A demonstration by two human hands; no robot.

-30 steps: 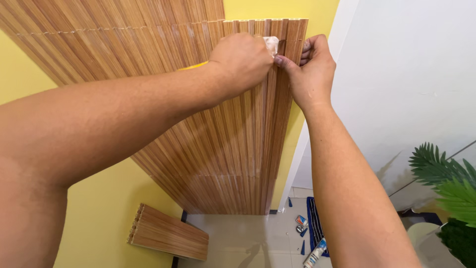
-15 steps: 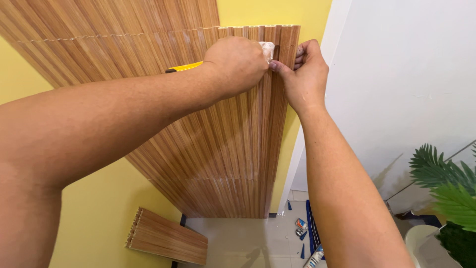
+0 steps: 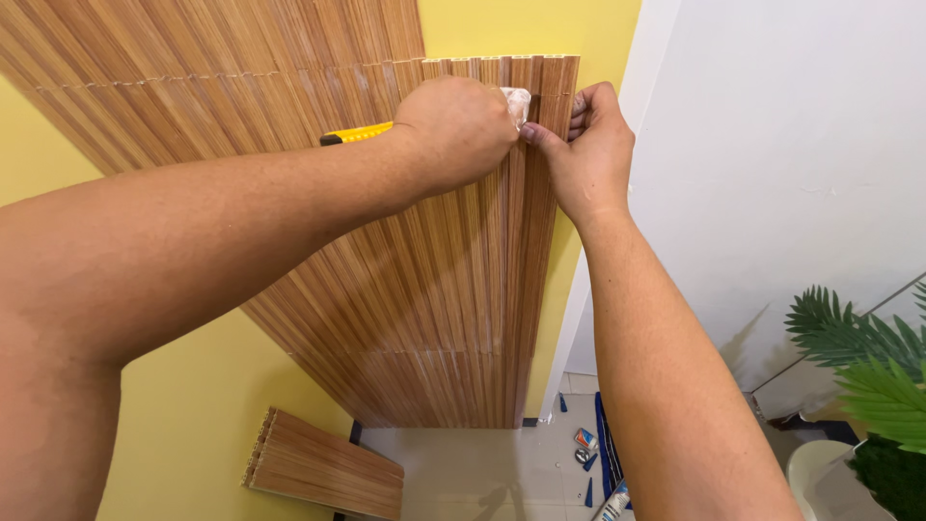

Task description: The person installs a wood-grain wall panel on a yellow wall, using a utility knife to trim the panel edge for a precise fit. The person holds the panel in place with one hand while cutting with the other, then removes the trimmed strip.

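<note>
Both hands have slid down a little against the panel since a moment ago, same grip at its top right corner.

Slatted wood panel (image 3: pixel 434 280) already covers most of the yellow wall (image 3: pixel 183 415); only its upper right corner, by the white wall (image 3: pixel 772 145), seems unfinished. Left hand (image 3: pixel 461 130) is fisted around a yellow-handled knife (image 3: pixel 359 133); right hand (image 3: pixel 588 145) pinches the panel's edge, fingers curled. A spare panel piece (image 3: pixel 323 468) leans below.

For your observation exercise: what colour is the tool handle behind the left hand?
Yellow with a black end: the utility knife handle, seen in the head view.
</note>
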